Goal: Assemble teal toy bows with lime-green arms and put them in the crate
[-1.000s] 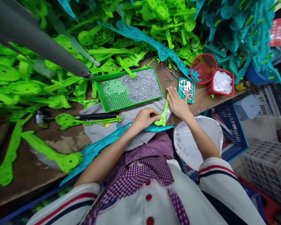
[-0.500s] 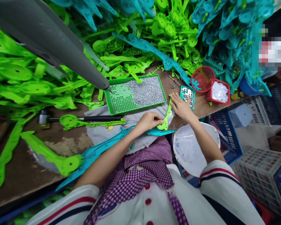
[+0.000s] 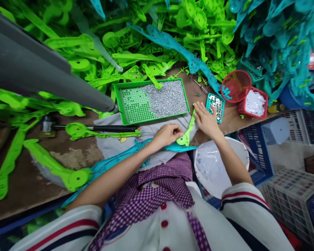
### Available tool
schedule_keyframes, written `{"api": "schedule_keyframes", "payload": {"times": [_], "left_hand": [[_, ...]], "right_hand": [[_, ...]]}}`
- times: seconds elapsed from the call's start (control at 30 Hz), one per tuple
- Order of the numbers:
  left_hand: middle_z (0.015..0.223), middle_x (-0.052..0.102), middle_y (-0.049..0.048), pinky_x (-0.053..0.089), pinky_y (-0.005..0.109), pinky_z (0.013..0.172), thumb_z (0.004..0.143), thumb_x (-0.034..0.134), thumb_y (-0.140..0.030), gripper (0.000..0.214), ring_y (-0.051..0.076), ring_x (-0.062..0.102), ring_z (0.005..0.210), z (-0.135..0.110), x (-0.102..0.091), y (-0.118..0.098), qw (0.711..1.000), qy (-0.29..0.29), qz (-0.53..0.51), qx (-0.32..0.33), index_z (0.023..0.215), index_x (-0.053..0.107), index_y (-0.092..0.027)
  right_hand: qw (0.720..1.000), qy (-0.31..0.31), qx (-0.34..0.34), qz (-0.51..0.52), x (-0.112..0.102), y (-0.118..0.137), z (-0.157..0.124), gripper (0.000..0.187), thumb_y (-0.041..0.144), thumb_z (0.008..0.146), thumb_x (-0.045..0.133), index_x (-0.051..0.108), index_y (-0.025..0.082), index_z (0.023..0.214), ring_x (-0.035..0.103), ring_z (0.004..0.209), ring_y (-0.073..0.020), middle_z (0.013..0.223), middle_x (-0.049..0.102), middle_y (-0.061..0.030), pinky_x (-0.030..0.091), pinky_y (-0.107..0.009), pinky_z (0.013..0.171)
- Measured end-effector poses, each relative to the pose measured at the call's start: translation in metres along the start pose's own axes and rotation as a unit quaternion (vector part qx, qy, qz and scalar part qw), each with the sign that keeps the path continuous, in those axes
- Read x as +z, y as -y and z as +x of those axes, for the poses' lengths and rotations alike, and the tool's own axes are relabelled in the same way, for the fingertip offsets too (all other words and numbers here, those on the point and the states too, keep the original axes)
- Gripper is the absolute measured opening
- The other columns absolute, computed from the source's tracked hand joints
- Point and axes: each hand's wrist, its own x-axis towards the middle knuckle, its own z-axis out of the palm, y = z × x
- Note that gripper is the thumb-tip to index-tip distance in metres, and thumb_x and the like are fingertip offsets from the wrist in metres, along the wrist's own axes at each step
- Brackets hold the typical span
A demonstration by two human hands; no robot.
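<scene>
Head view, left grip (image 3: 169,135) curled, contents unclear, right grip (image 3: 206,120) extended against green part (image 3: 190,129), table edge (image 3: 231,126) near.

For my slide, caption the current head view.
Left hand and right hand at a green part, near a perforated tray of metal pieces.

Two bare hands (image 3: 187,127) bracketing a slim lime-green plastic part (image 3: 190,128) with a round end.
Left hand (image 3: 169,135) is curling its fingers by the round end, grip unclear; right hand (image 3: 207,120) is lying flat-fingered at the narrow end. Long turquoise plastic piece (image 3: 178,147) is sitting below. Green perforated plastic tray (image 3: 131,108) is holding small silver metal bits (image 3: 170,99); small teal plastic basket (image 3: 223,111) is holding silver discs (image 3: 216,104).
</scene>
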Motion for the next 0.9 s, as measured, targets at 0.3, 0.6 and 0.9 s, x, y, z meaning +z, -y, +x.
{"api": "schedule_keyframes", "payload": {"times": [0.3,0.6,0.9], "left_hand": [[0.109,0.073,0.0072,0.05,0.035,0.086,0.095,0.058,-0.034,0.029,0.022,0.067,0.093,-0.003,0.002,-0.009,0.999,0.014,0.006,0.037,0.115,0.074,-0.02],[0.117,0.062,0.0088,0.048,0.038,0.099,0.087,0.072,-0.035,0.06,0.024,0.061,0.107,0.017,0.023,-0.01,0.998,0.0,0.021,0.059,0.144,0.058,-0.02],[0.119,0.063,0.0092,0.049,0.038,0.098,0.085,0.073,-0.037,0.06,0.025,0.063,0.106,0.017,0.024,-0.008,0.998,-0.016,0.028,0.059,0.141,0.06,-0.021]], "right_hand": [[1.0,-0.025,-0.013,0.002,-0.003,-0.017,0.014,0.046,0.037,0.105,0.035,0.055,0.024,0.144,0.046,0.146,-0.0261,0.151,0.056,-0.0089,0.016,-0.057,0.122],[0.999,-0.031,-0.016,-0.023,-0.003,-0.005,0.015,0.048,0.032,0.106,0.029,0.057,0.02,0.143,0.048,0.145,-0.0249,0.149,0.057,-0.0087,0.01,-0.057,0.126],[0.999,-0.046,0.014,0.02,-0.012,0.005,0.003,0.048,0.035,0.104,0.036,0.056,0.02,0.144,0.038,0.151,-0.0292,0.154,0.052,-0.0098,0.023,-0.06,0.123]]}}
